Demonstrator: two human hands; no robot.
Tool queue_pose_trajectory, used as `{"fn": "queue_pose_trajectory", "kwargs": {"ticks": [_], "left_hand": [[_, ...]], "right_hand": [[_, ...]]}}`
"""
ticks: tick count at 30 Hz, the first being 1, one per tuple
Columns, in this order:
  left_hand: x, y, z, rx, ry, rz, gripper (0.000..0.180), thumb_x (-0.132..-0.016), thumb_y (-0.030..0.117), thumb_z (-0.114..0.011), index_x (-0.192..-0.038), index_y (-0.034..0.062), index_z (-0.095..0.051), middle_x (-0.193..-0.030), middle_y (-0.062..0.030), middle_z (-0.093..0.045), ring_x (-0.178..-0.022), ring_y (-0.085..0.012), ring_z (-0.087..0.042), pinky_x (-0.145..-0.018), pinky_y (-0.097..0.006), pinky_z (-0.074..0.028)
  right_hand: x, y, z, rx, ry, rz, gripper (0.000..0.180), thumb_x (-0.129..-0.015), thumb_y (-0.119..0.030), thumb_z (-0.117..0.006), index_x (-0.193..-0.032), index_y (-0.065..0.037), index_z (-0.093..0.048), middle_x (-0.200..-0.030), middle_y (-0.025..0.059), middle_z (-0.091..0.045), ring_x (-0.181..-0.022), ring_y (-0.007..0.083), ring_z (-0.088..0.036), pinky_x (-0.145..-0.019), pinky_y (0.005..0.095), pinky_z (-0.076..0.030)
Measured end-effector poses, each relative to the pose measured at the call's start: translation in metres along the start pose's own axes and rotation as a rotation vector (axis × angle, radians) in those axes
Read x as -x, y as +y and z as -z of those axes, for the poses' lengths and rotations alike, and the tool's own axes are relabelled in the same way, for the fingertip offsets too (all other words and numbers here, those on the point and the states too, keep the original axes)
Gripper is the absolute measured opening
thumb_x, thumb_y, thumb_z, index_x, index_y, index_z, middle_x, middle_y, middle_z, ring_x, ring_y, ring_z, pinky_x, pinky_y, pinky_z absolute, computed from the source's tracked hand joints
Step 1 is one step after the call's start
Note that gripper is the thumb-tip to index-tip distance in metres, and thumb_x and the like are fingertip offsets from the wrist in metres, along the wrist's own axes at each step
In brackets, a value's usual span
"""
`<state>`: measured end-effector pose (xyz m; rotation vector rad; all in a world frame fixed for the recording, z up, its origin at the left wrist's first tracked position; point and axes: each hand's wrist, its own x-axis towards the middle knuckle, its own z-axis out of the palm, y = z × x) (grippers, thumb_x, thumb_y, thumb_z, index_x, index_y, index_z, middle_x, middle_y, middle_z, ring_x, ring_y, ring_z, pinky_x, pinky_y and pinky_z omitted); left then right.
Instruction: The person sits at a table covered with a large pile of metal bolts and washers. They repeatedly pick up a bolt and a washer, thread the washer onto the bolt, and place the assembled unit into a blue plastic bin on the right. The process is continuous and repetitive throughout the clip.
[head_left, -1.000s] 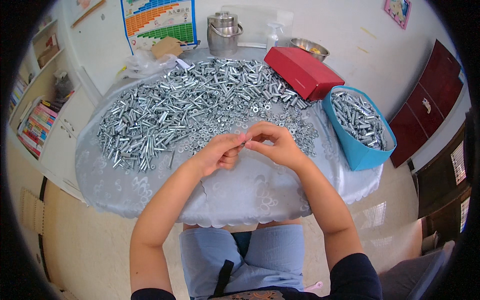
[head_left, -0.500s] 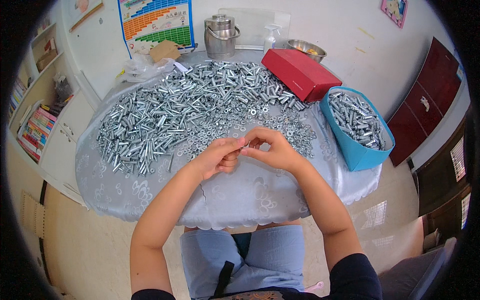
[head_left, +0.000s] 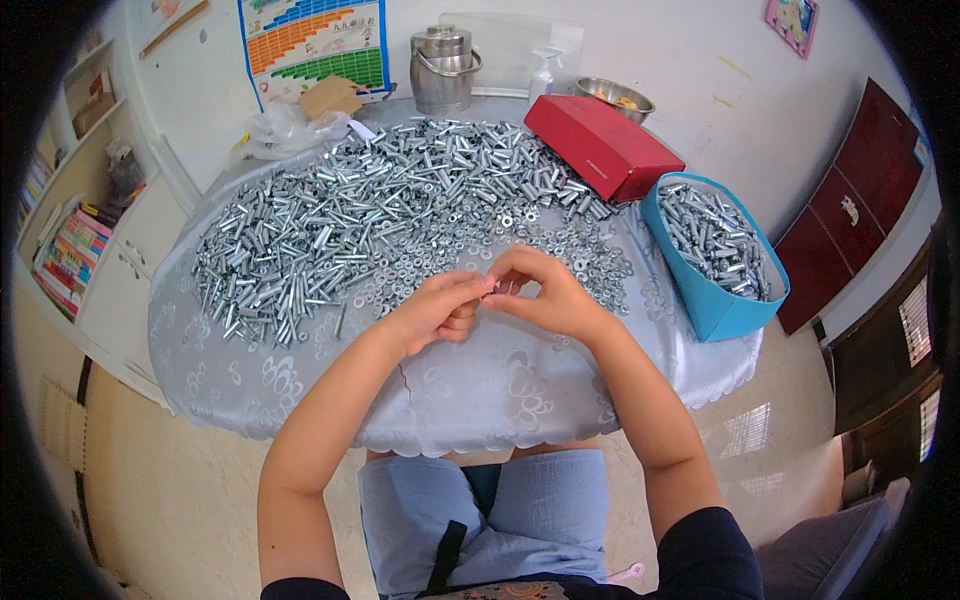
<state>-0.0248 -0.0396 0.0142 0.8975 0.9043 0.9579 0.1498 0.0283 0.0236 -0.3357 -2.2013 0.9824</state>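
Observation:
My left hand (head_left: 438, 314) and my right hand (head_left: 545, 294) meet above the near middle of the table, fingertips pinched together. Between them is a small, shiny metal fastener part (head_left: 491, 291), mostly covered by the fingers, so its exact kind is hidden. The left fingers are curled; the right thumb and forefinger form a loop around the part. Just beyond my hands lie loose nuts and washers (head_left: 590, 265). A wide heap of silver bolts (head_left: 290, 225) spreads behind and to the left.
A blue fabric bin (head_left: 715, 318) full of metal fasteners stands at the right edge. Behind are a red box (head_left: 600, 150), steel bowl (head_left: 640, 108), spray bottle (head_left: 541, 78), lidded steel pail (head_left: 441, 85) and plastic bag (head_left: 285, 135). A patterned silvery cloth (head_left: 480, 400) covers the table.
My right forefinger and thumb have shifted slightly around the small part. Both hands stay in nearly the same place, and the heaps look unchanged.

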Motion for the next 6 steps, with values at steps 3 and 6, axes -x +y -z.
{"fn": "queue_pose_trajectory", "kwargs": {"ticks": [3,6], "left_hand": [[0.002,0.000,0.001,0.015,-0.018,-0.022,0.025,-0.087,0.029,-0.053,-0.078,0.0064,-0.048,-0.052,0.0078,-0.023,-0.042,-0.0030,-0.019,-0.037,-0.022,-0.016],[0.002,0.001,0.005,-0.015,-0.047,-0.034,0.026,-0.086,0.032,-0.053,-0.086,0.0061,-0.049,-0.051,0.0068,-0.020,-0.042,-0.0049,-0.019,-0.039,-0.023,-0.016]], "right_hand": [[0.000,0.003,0.006,-0.253,0.027,-0.128,0.015,-0.076,-0.014,-0.066,-0.090,-0.007,-0.061,-0.084,0.0038,-0.058,-0.071,0.0136,-0.055,-0.067,0.0254,-0.045],[-0.002,0.006,0.025,-0.378,0.110,-0.242,0.015,-0.081,-0.016,-0.062,-0.094,-0.011,-0.062,-0.099,0.0053,-0.058,-0.084,0.0147,-0.057,-0.075,0.0248,-0.045]]}}
